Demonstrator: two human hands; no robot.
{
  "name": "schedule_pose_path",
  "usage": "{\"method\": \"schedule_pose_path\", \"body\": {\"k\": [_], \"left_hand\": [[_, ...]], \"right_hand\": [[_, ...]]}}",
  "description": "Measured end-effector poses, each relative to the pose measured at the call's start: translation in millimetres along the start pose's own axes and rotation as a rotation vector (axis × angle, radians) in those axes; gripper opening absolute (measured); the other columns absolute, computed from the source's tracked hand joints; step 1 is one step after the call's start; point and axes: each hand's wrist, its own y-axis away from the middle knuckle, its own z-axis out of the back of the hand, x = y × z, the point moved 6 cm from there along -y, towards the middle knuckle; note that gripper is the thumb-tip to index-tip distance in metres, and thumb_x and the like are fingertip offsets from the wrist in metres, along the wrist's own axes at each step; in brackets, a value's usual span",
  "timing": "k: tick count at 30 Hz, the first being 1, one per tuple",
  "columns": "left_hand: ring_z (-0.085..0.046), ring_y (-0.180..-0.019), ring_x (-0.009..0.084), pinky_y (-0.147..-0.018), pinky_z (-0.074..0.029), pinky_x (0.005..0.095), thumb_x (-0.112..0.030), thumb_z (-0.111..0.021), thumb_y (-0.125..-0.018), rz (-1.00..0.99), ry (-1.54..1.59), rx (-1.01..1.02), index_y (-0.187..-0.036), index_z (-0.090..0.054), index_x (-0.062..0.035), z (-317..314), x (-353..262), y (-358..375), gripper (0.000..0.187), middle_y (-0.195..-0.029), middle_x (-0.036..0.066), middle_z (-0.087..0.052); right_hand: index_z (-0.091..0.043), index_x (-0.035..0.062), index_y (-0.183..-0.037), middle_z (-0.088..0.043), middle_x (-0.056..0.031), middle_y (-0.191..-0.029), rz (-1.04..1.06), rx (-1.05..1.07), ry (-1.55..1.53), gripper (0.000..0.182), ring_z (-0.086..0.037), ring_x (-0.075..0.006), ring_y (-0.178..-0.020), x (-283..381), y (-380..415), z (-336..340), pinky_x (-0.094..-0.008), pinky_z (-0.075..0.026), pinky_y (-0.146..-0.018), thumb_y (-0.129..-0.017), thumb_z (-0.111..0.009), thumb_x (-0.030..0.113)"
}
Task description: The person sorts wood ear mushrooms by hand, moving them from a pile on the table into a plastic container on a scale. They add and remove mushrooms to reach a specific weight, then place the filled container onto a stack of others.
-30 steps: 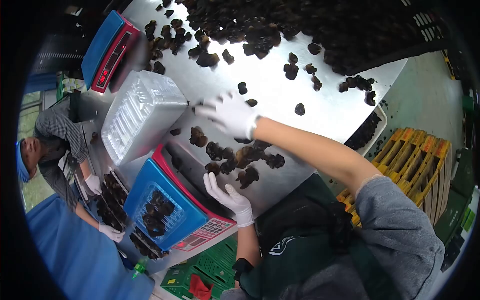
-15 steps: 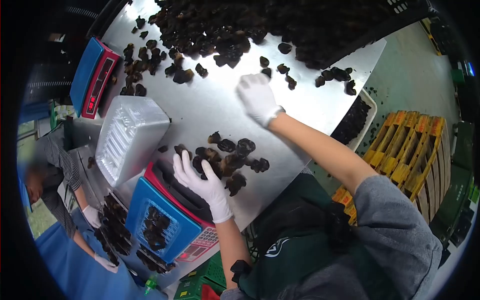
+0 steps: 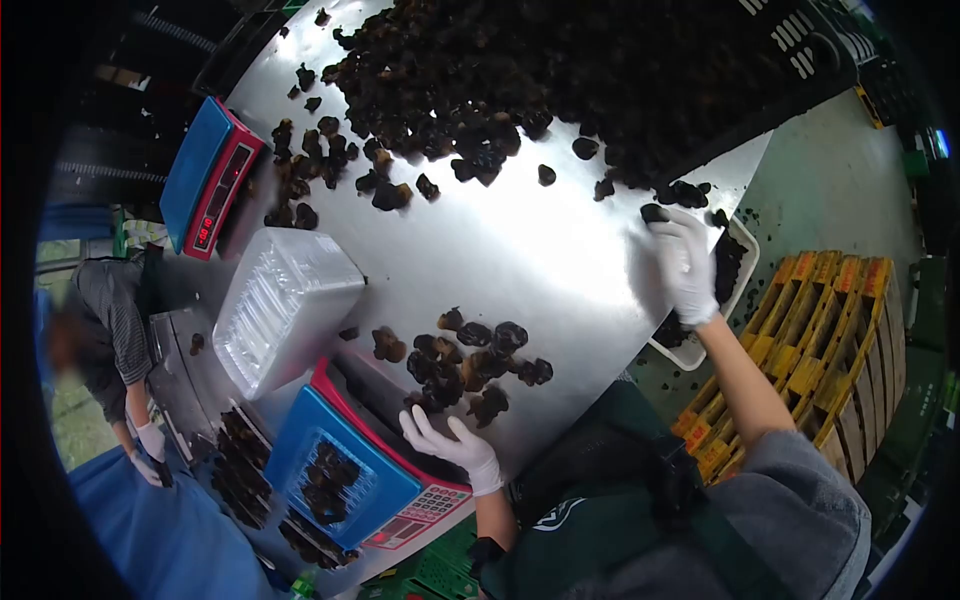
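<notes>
My right hand (image 3: 687,262), in a white glove, is over the right edge of the metal table, its fingers curled with one dark wood ear mushroom (image 3: 654,213) at the fingertips. My left hand (image 3: 452,448), gloved too, hovers open beside the near scale, fingers apart and nothing in them. Just beyond it lies a loose cluster of wood ear mushrooms (image 3: 437,368). On the blue pan of the near scale (image 3: 385,478) rests a clear plastic tray (image 3: 350,445) with several mushrooms in it. A large mushroom heap (image 3: 480,70) covers the far side.
Stacked clear trays (image 3: 290,300) stand left of the cluster, near a second scale (image 3: 215,180). A black crate (image 3: 770,95) is at the far right. Below the table edge are a white bin (image 3: 690,355) and yellow pallets (image 3: 790,350). A co-worker (image 3: 110,310) stands at left.
My right hand has moved right across the table to its edge. My left hand has drawn back from the mushroom cluster towards me. The view has shifted slightly, and the co-worker's hands have come together.
</notes>
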Motion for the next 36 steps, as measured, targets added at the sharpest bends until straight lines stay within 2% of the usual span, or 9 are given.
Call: {"method": "schedule_pose_path", "body": {"k": [5, 7, 11, 15, 17, 22, 26, 30, 36], "left_hand": [[-0.047, -0.127, 0.0356, -0.117, -0.016, 0.0594, -0.005, -0.06, -0.078, -0.212, -0.104, 0.022, -0.12, -0.061, -0.0037, 1, -50, -25, 0.042, -0.131, 0.016, -0.054], [-0.047, -0.128, 0.0337, -0.119, -0.014, 0.0558, -0.003, -0.061, -0.078, -0.291, -0.03, 0.194, -0.122, -0.063, -0.0059, -15, -76, -35, 0.043, -0.132, 0.015, -0.054], [-0.049, -0.126, 0.034, -0.117, -0.016, 0.0593, 0.0, -0.064, -0.076, -0.493, 0.089, 0.31, -0.117, -0.065, -0.011, -56, -130, -66, 0.042, -0.129, 0.013, -0.056], [-0.044, -0.13, 0.0374, -0.116, -0.018, 0.0607, -0.005, -0.066, -0.08, -0.376, 0.224, 0.431, -0.128, -0.061, -0.0109, -95, -133, -113, 0.048, -0.137, 0.016, -0.051], [-0.039, -0.134, 0.0389, -0.116, -0.017, 0.0615, -0.01, -0.068, -0.081, -0.341, 0.24, 0.44, -0.136, -0.054, -0.0115, -124, -134, -135, 0.057, -0.143, 0.019, -0.044], [-0.029, -0.142, 0.0398, -0.115, -0.013, 0.0653, -0.022, -0.07, -0.081, -0.439, 0.091, 0.541, -0.146, -0.047, -0.0169, -183, -153, -167, 0.068, -0.154, 0.021, -0.032], [-0.031, -0.141, 0.0387, -0.116, -0.014, 0.0647, -0.018, -0.067, -0.081, -0.415, -0.115, 0.499, -0.132, -0.06, -0.0151, -183, -132, -165, 0.051, -0.15, 0.018, -0.04], [-0.038, -0.137, 0.0359, -0.116, -0.019, 0.0591, -0.011, -0.063, -0.082, -0.356, 0.422, 0.438, -0.131, -0.059, -0.0148, -188, -135, -190, 0.049, -0.148, 0.015, -0.044], [-0.046, -0.13, 0.0359, -0.111, -0.033, 0.0462, -0.003, -0.059, -0.085, -0.357, 0.02, 0.356, -0.13, -0.059, -0.0065, -158, -118, -211, 0.045, -0.141, 0.016, -0.051]], "right_hand": [[-0.063, 0.0093, -0.113, -0.055, -0.0157, -0.128, 0.321, 0.167, -0.204, 0.033, -0.048, -0.0374, -0.121, 55, -161, -125, -0.0493, -0.04, -0.102, -0.085, -0.066, 0.027], [-0.065, 0.0126, -0.114, -0.053, -0.0116, -0.13, 0.293, -0.163, 0.153, 0.036, -0.049, -0.0371, -0.119, 53, -199, -160, -0.0486, -0.042, -0.1, -0.084, -0.067, 0.031], [-0.072, 0.0187, -0.101, -0.059, -0.006, -0.125, 0.344, 0.299, 0.0, 0.025, -0.058, -0.0315, -0.104, 72, -184, -214, -0.0444, -0.048, -0.089, -0.079, -0.069, 0.03], [-0.069, 0.0122, -0.118, -0.057, -0.0122, -0.135, 0.196, 0.336, -0.175, 0.036, -0.053, -0.033, -0.119, 76, -187, -156, -0.0441, -0.044, -0.101, -0.084, -0.07, 0.026], [-0.065, 0.0133, -0.123, -0.049, -0.0111, -0.142, 0.257, -0.21, 0.104, 0.044, -0.044, -0.0346, -0.127, 56, -200, -145, -0.0483, -0.042, -0.102, -0.082, -0.072, 0.028], [-0.069, 0.0163, -0.115, -0.057, -0.0049, -0.129, 0.193, 0.303, 0.085, 0.031, -0.05, -0.0283, -0.122, 39, -193, -197, -0.0404, -0.046, -0.101, -0.084, -0.068, 0.015], [-0.068, 0.0136, -0.115, -0.062, -0.0081, -0.114, -0.032, 0.09, -0.287, 0.033, -0.056, -0.0231, -0.107, 33, -180, -130, -0.0347, -0.046, -0.096, -0.083, -0.066, 0.007], [-0.052, 0.0135, -0.138, -0.037, -0.0193, -0.149, 0.219, 0.174, 0.366, 0.068, -0.033, -0.0452, -0.132, 26, -160, -164, -0.0627, -0.023, -0.109, -0.082, -0.065, 0.051], [-0.062, 0.0208, -0.129, -0.036, -0.0127, -0.155, 0.454, 0.681, -0.009, 0.051, -0.029, -0.0396, -0.144, 104, -12, -145, -0.0702, -0.019, -0.111, -0.081, -0.068, 0.036]]}}
